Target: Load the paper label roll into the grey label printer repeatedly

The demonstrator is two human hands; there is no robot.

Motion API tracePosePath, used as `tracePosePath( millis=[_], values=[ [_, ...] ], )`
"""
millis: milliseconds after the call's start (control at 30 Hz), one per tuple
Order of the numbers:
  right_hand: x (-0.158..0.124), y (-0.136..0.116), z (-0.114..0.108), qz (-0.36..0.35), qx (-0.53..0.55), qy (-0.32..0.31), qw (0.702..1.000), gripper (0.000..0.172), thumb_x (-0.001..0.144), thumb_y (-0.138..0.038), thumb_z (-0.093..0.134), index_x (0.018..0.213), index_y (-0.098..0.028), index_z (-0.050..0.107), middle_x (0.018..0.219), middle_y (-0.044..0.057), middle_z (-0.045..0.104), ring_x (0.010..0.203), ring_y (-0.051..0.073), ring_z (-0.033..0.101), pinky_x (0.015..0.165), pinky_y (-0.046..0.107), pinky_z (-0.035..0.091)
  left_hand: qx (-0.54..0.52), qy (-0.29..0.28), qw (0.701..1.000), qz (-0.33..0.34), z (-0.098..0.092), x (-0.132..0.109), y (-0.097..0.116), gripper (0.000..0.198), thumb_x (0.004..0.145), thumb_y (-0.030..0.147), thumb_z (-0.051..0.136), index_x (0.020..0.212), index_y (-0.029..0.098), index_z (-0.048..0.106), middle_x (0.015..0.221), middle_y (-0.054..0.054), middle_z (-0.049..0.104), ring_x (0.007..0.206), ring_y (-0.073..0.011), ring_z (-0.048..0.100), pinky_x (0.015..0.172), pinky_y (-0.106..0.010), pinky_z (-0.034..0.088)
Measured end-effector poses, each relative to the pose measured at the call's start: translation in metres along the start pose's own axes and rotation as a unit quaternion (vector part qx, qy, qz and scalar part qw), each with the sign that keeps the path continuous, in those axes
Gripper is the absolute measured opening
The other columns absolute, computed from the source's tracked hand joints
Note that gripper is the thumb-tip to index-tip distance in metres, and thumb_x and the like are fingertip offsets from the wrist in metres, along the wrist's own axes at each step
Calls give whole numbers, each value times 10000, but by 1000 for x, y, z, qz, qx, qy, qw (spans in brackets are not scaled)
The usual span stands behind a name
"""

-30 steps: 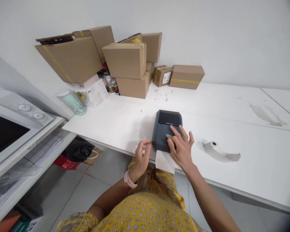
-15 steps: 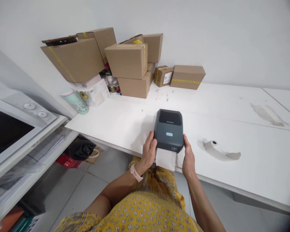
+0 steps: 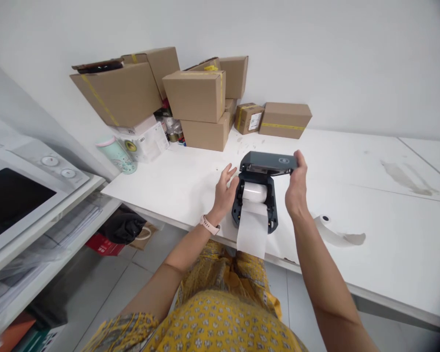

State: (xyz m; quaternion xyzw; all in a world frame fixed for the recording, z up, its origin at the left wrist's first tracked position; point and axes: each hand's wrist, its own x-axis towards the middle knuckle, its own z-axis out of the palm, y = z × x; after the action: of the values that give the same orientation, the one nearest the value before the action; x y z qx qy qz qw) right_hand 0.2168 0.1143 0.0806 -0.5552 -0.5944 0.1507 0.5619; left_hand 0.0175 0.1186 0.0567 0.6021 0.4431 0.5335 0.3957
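A dark grey label printer stands near the front edge of the white table, its lid swung up. Inside lies a white paper roll, and a strip of its paper hangs out over the table edge. My right hand grips the right corner of the raised lid. Beside the printer's left side is my left hand, fingers spread; whether it touches the casing I cannot tell. Another small paper roll, partly unwound, lies to the right, behind my right forearm.
Stacked cardboard boxes and two smaller ones stand along the wall. A mint tumbler is at the table's left end. A microwave sits on a shelf at left. The table's front edge runs close to my body.
The printer's lid has gone from closed to raised, showing the roll inside. My right hand rose with the lid. My left hand moved up along the printer's side and its fingers spread.
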Motion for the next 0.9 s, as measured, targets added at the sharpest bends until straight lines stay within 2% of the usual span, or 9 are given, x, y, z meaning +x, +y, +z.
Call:
tracePosePath(
  millis=[200, 433, 567, 633, 667, 700, 767, 833, 900],
  values=[
    [65, -3, 8, -17, 1, -2, 1000, 705, 970, -664, 204, 1550, -264, 228, 1608, 88, 296, 1503, 245, 267, 1217, 498, 253, 105, -15, 989, -103, 8, 0, -43, 526, 909, 235, 490, 1428, 169, 432, 1485, -154, 498, 1380, -243, 469, 1108, -388, 399],
    [139, 30, 13, 10, -43, -51, 998, 761, 937, -698, 272, 1545, -241, 239, 1613, 104, 276, 1497, 268, 266, 1202, 521, 260, 168, -57, 979, -105, 16, 1, -42, 562, 865, 223, 495, 1425, 191, 447, 1431, -106, 568, 1272, -239, 566, 1053, -358, 443],
    [103, 24, 8, -63, -66, 48, 995, 766, 915, -652, 423, 1540, -250, 236, 1560, 135, 340, 1398, 305, 409, 1131, 553, 355, 257, -89, 952, -142, 9, 5, -33, 593, 846, 275, 524, 1427, 192, 443, 1338, -115, 640, 1205, -277, 611, 1008, -389, 460],
    [67, 18, 7, -100, -73, 111, 986, 618, 951, -578, 404, 1470, -245, 373, 1445, 138, 469, 1304, 291, 499, 1093, 532, 401, 334, -115, 923, -155, 5, 8, -30, 557, 854, 335, 513, 1388, 182, 485, 1223, -135, 697, 1169, -318, 625, 976, -422, 463],
    [49, 17, 7, -107, -78, 96, 987, 537, 964, -544, 394, 1394, -231, 473, 1343, 136, 552, 1229, 280, 555, 1057, 504, 440, 370, -130, 906, -156, 4, 10, -29, 522, 855, 348, 501, 1349, 179, 518, 1171, -143, 713, 1149, -333, 632, 956, -432, 467],
    [35, 17, 8, -109, -86, 47, 989, 479, 969, -517, 396, 1315, -222, 548, 1245, 127, 614, 1155, 269, 600, 1016, 473, 474, 400, -145, 892, -155, 3, 11, -29, 484, 857, 352, 486, 1302, 174, 550, 1135, -151, 720, 1127, -345, 639, 932, -437, 472],
    [17, 22, 12, -104, -125, -125, 979, 434, 950, -488, 452, 1247, -210, 605, 1184, 119, 666, 1100, 266, 637, 968, 435, 504, 430, -170, 873, -153, 4, 15, -29, 418, 864, 344, 451, 1214, 161, 590, 1110, -166, 720, 1086, -353, 654, 887, -432, 484],
    [16, 30, 18, -86, -207, -314, 922, 510, 905, -472, 534, 1338, -203, 554, 1300, 132, 638, 1182, 299, 612, 993, 452, 487, 435, -183, 867, -158, 6, 17, -31, 387, 878, 334, 420, 1168, 154, 602, 1115, -172, 715, 1068, -345, 660, 868, -420, 488],
    [25, 36, 27, -65, -287, -430, 853, 655, 842, -451, 617, 1431, -203, 473, 1396, 154, 583, 1255, 347, 571, 1022, 497, 456, 431, -199, 865, -160, 7, 19, -31, 375, 890, 318, 395, 1155, 157, 605, 1135, -170, 710, 1080, -333, 658, 876, -408, 485]
  ],
)
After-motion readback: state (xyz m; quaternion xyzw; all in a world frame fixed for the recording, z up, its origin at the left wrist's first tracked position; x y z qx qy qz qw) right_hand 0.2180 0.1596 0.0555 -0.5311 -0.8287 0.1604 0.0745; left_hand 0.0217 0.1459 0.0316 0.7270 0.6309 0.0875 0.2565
